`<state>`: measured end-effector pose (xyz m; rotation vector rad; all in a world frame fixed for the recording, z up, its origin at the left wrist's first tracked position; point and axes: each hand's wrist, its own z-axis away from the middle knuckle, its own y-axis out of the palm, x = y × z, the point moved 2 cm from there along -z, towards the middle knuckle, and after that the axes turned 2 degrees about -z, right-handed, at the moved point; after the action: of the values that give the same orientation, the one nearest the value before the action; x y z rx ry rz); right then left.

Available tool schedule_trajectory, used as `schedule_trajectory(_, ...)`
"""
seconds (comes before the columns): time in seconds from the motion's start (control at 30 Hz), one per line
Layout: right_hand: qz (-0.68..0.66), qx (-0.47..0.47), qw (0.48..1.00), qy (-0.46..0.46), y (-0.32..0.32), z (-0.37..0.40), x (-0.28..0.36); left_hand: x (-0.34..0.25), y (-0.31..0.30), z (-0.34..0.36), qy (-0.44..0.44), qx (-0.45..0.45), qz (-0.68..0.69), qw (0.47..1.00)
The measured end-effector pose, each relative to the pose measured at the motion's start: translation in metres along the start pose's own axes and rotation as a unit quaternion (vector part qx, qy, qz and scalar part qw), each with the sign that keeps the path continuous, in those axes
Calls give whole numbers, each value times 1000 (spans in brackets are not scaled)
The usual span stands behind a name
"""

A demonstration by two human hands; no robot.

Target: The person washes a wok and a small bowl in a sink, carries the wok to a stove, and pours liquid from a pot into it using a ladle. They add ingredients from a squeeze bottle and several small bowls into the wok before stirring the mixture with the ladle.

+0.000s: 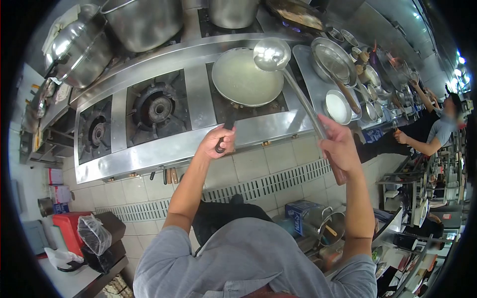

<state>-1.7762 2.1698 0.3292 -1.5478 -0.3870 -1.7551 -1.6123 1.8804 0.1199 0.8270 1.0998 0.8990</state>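
My left hand (217, 142) is wrapped round the black handle of a wide pan (243, 79), which sits over a front burner with pale, cloudy contents. My right hand (339, 144) grips the long handle of a metal ladle (272, 53). The ladle's round bowl is above the pan's upper right edge. Right of the pan, a white bowl (337, 106) and a wooden-handled strainer (334, 60) rest on a metal tray (304, 55).
Two bare burners (160, 107) lie left of the pan. Large pots (144, 22) line the back, with a lidded pot (82, 49) at left. At far right stands another person (437, 134). A red bin (69, 232) is lower left.
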Motion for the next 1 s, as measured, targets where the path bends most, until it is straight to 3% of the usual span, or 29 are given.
schedule_trajectory(0.1, 25, -8, 1000, -1, 0, -2, -4, -2, 3, 2, -11, 0, -22, 1000)
schedule_trajectory(0.2, 53, -9, 999, -3, 2, 0, 1, -3, 11, 8, -3, -79, -106, 991)
schedule_trajectory(0.33, 51, -14, 999, 1, 4, 3, 1, 21, -23, 42, -23, -27, -60, 998)
schedule_trajectory(0.4, 52, -11, 999, 3, 6, 5, 5, 51, -72, 58, -95, -33, -124, 987)
schedule_trajectory(0.5, -21, -7, 1000, 13, 9, 8, 1, 94, -116, 64, -144, -151, -160, 965)
schedule_trajectory(0.6, -49, -4, 998, 30, 10, 13, -2, 113, -158, 33, -114, -304, -200, 925)
schedule_trajectory(0.7, -80, -12, 996, 43, 18, 22, -2, 125, -188, -7, -129, -305, -178, 927)
schedule_trajectory(0.8, -104, -17, 994, 36, 22, 30, -6, 130, -197, -40, -125, -239, -67, 961)
schedule_trajectory(0.83, -96, -18, 995, 34, 23, 32, -5, 130, -192, -48, -110, -271, -50, 955)
schedule_trajectory(1.0, -65, -29, 997, 15, 30, 36, -6, 137, -214, -72, -91, -246, 54, 963)
